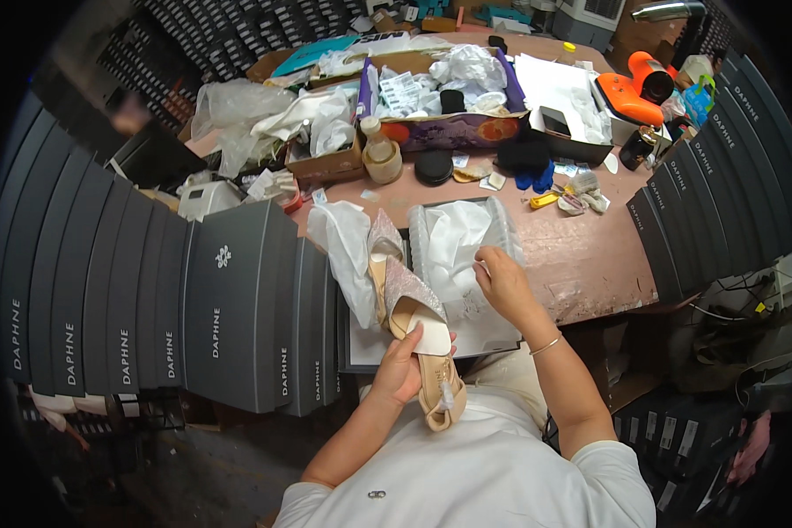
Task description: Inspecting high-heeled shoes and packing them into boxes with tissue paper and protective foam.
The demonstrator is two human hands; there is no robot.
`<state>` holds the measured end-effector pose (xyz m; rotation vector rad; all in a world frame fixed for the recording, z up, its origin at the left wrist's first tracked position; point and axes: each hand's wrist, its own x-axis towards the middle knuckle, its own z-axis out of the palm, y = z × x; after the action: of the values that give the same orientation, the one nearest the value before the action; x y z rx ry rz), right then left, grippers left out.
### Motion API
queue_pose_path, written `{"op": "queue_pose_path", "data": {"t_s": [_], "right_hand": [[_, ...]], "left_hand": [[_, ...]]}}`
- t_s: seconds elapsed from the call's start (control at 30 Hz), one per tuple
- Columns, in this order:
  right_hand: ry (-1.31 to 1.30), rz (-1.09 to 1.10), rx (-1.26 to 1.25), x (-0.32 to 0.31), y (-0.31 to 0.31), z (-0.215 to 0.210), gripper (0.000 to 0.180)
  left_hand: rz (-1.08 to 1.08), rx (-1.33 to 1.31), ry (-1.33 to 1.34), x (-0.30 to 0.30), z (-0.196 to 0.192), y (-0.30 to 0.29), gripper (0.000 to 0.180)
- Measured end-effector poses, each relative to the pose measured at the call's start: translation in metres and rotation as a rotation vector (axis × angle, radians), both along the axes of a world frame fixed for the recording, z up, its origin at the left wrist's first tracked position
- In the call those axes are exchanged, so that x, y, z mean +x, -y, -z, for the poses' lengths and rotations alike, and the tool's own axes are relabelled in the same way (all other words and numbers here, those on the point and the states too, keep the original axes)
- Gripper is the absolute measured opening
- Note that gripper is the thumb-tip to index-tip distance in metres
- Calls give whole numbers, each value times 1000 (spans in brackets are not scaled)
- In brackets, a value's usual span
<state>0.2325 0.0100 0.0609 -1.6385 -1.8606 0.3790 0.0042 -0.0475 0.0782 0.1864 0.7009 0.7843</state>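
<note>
My left hand (402,368) is closed round a pointed shoe (411,286) with a glittery pink-silver upper and a beige strap at the heel. A white card-like piece (427,334) sticks out of its opening, beside my thumb. Behind it a second glittery shoe (385,233) lies next to crumpled white tissue (343,255). Both shoes are over an open shoe box (370,350). My right hand (506,286) hovers at the box's right part, fingers curled together near white tissue paper (453,242). Whatever its fingertips may pinch is hidden.
Rows of dark grey shoe boxes (229,308) stand at the left, and more boxes (722,167) at the right. Beyond lie a purple carton (440,132) of packets, a bottle (381,157), a round black tin (434,167), a yellow cutter (544,201) and an orange heat-gun-like tool (629,95).
</note>
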Motion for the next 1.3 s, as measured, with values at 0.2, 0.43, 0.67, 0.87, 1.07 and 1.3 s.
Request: {"op": "queue_pose_path", "data": {"t_s": [0.2,0.43,0.67,0.87,1.07,1.3], "right_hand": [[-387,-15,-116,-3,26,-7,33],[-177,-48,-109,-4,37,19,41],[-726,-194,-158,-18,63,-82,19],[-485,-267,-64,-33,61,-100,21],[-288,-370,-2,-41,62,-107,22],[361,-297,243,-51,22,-63,22]], "left_hand": [[171,174,-58,-1,1,13,60],[102,169,-155,8,-4,21,39],[110,-93,-161,12,2,16,40],[73,-59,-29,18,8,18,36],[136,-3,115,18,22,11,45],[218,158,-32,29,7,29,38]]}}
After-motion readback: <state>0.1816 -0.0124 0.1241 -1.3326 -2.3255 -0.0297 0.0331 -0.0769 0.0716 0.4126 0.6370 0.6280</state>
